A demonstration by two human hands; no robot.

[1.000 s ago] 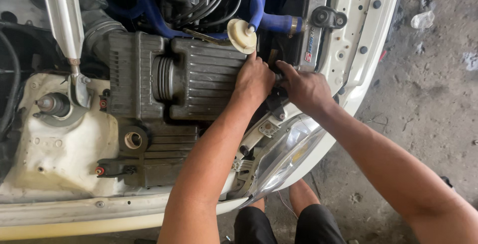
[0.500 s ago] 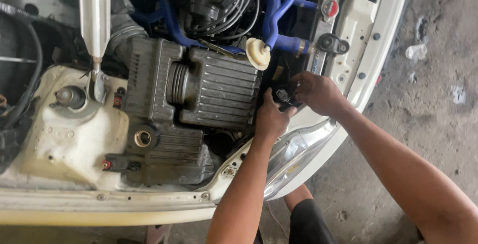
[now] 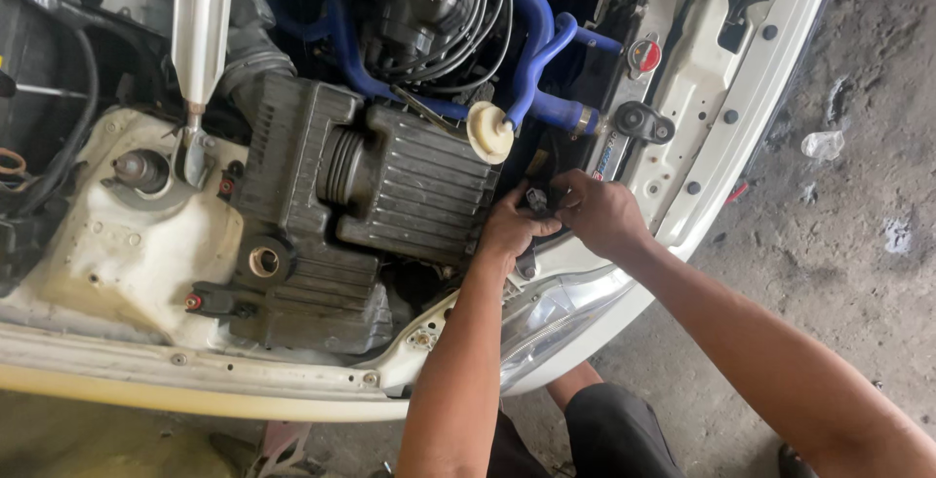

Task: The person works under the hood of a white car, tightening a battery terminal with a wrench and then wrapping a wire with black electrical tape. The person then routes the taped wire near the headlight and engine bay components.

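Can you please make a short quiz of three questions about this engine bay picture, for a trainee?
1. True or false: both hands meet at a small black part beside the headlight.
2. Which colour are the hoses behind the round cream cap? A) red B) blue C) green
3. Fill in: the left hand lies at the right edge of the black ribbed ____.

Key: 1 true; 2 B; 3 air box. The right hand is closed around that small part, which lies in the gap between the box and the white front panel.
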